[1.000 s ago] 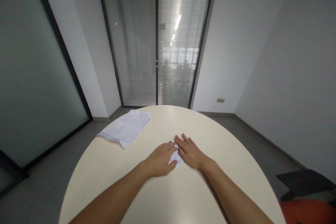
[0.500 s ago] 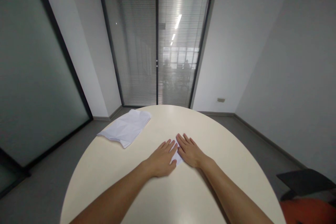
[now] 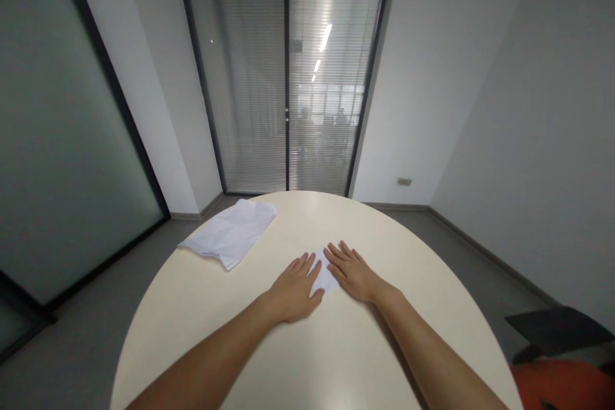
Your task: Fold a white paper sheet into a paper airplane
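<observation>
starting at the far left, seeing a frosted glass panel [image 3: 72,109], then a creased bundle of white sheets [image 3: 235,230] lying near the left rim of the counter [image 3: 298,214], well apart from the action and looking untouched right now. next along, resting the left hand [image 3: 294,291] palm down, fingers spread, not gripping anything, just touching the left side of a small piece of white paper [image 3: 325,278].

progress-wise, judging the paper as lying flat on the counter, between and partly under both hands, so counting the laying-flat bit as mostly done. not being able to tell about any folds under the fingers, so calling the amount left unclear tbh.

looks-wise, seeing plain white, way smaller than the bundle, with no print showing and most edges hiding from view. moving right, laying the right hand [image 3: 353,274] palm down too, relaxed and ungripping, fingertips overlapping the paper's right side. finishing with a red and black chair [image 3: 562,384], probably, blurring at bottom right.
</observation>
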The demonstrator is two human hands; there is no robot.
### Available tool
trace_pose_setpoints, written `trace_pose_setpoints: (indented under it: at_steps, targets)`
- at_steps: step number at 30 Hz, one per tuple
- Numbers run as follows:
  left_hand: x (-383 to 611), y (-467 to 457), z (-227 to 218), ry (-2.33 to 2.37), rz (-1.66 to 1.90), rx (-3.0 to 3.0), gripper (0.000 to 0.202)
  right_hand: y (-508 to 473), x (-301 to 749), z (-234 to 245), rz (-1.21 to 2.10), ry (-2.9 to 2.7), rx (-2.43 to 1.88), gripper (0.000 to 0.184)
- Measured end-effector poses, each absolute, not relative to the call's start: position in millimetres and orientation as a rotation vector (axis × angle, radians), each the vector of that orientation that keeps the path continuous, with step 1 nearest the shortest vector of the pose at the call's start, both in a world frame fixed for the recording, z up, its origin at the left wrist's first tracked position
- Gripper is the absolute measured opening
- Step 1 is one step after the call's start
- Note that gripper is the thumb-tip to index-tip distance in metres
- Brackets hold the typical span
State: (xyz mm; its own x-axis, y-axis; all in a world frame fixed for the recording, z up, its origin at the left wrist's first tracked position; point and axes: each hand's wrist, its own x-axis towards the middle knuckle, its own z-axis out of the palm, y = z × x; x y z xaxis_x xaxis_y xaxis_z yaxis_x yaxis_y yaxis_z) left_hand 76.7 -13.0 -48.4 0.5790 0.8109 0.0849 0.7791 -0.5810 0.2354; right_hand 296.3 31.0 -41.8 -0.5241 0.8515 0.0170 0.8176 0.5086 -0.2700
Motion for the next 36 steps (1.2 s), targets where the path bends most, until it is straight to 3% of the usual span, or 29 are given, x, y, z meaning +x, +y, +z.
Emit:
trace_pose_setpoints:
  at_steps: [6, 13, 18, 36]
  targets:
    - [78, -14, -49, 1.387, 0.305, 2.601, 0.063, 34, 302, -44, 0.299, -2.551, -1.512, 0.056]
    - [76, -11, -51, 1.327, 0.344, 2.598, 0.062, 29, 288, -37, 0.279, -2.535, -1.178, 0.052]
    - [76, -9, -55, 1.343, 0.335, 2.591, 0.069, 27, 284, -45, 0.382, -2.597, -1.337, 0.057]
    - [64, -2, -45, 1.611, 0.332, 2.557, 0.063, 32, 295, -43, 0.354, -2.606, -1.396, 0.057]
